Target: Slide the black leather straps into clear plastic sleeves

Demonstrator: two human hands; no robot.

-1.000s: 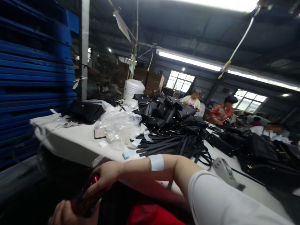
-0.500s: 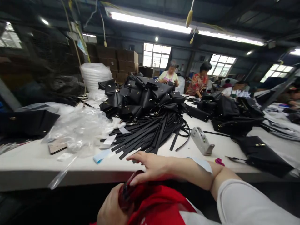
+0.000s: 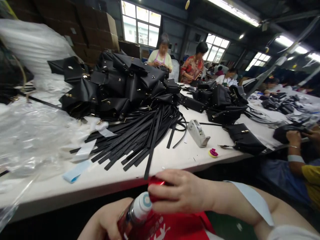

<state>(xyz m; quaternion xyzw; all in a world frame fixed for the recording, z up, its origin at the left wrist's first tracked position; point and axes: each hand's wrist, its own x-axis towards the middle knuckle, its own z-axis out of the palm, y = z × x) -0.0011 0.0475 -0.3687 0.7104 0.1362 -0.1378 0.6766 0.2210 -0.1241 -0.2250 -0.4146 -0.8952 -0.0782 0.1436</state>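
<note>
Low in front of me, my left hand [image 3: 108,216] is wrapped around a dark red, glossy flask [image 3: 128,220], which tilts to the right. Its white stopper [image 3: 143,204] with a pale blue ring on top is uncovered. My right hand [image 3: 178,190] grips a shiny red cap [image 3: 156,183] just above and right of the stopper, apart from it. A pale blue strip [image 3: 252,196] sticks to my right forearm. Behind the hands lies red cloth [image 3: 180,228] with white lettering over my lap. The flask's lower part is out of view.
On the white table [image 3: 172,166] lie black straps [image 3: 140,140], a heap of black bags [image 3: 120,83], clear plastic wrap [image 3: 37,133] and a tape dispenser [image 3: 198,133]. Another black bag [image 3: 246,138] lies to the right. A co-worker's arm [image 3: 296,160] handles a bag at far right; other people work beyond.
My right hand has closed on the red cap and lifted it off, exposing the flask's white stopper. The flask is more visible, and my view has turned right and downward.
</note>
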